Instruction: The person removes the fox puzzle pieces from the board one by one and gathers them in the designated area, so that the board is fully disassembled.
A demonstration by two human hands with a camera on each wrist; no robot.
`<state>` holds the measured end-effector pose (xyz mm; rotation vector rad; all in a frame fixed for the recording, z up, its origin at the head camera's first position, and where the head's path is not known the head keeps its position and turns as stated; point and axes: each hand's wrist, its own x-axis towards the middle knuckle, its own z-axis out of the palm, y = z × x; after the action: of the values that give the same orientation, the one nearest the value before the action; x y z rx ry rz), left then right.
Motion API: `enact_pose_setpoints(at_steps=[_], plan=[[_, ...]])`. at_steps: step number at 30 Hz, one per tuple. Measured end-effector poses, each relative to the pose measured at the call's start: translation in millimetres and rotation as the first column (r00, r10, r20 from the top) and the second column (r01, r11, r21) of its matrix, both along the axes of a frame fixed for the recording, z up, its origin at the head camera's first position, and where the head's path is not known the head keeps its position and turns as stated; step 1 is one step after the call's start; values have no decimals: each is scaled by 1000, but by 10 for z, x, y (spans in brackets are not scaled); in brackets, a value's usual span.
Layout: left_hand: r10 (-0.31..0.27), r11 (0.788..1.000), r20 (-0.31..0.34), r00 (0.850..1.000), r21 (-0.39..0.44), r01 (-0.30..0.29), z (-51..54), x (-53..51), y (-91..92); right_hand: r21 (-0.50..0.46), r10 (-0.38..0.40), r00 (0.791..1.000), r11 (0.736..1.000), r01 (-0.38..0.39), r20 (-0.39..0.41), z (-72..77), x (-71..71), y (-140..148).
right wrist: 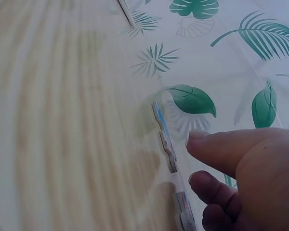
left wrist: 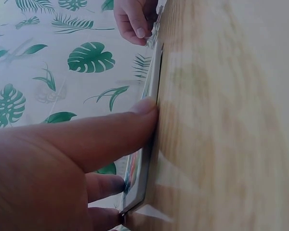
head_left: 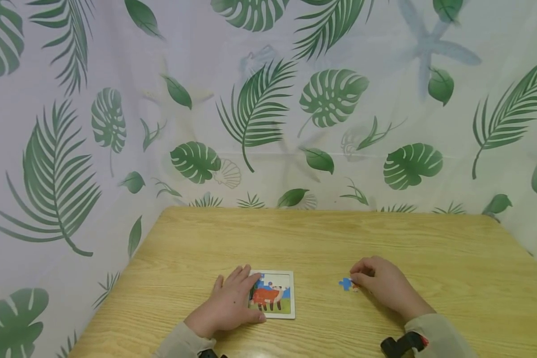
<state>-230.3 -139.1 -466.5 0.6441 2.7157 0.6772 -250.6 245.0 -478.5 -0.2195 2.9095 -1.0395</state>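
Note:
A small jigsaw puzzle in a white frame (head_left: 293,303) lies on the table, picturing a red-orange animal on green ground against blue. White backing shows across its upper part. My left hand (head_left: 230,301) rests over its left side with fingers spread; in the left wrist view the thumb (left wrist: 120,130) presses along the near edge. To the right lie loose puzzle pieces (head_left: 345,284), partly blue, on the wood. Just above them is my right hand (head_left: 382,286), thumb and index finger bent close together. In the right wrist view the thumb (right wrist: 221,147) stands apart from the loose pieces (right wrist: 164,137).
Both hands work over a light wooden table (head_left: 322,238). A white cloth (head_left: 268,124) printed with green leaves hangs behind the table and along its left side. Dark wrist straps (head_left: 402,344) sit on the sleeves.

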Motion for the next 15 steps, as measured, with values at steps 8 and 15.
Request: enact_pose_setpoints(at_steps=[8, 15], plan=[[12, 1000, -7, 1000, -5, -13, -77, -42, -6, -59, -22, 1000, 998, 21, -17, 72, 29, -98], [25, 999, 10, 1000, -26, -25, 41, 9, 27, -117, 62, 996, 991, -70, -69, 194, 61, -332]])
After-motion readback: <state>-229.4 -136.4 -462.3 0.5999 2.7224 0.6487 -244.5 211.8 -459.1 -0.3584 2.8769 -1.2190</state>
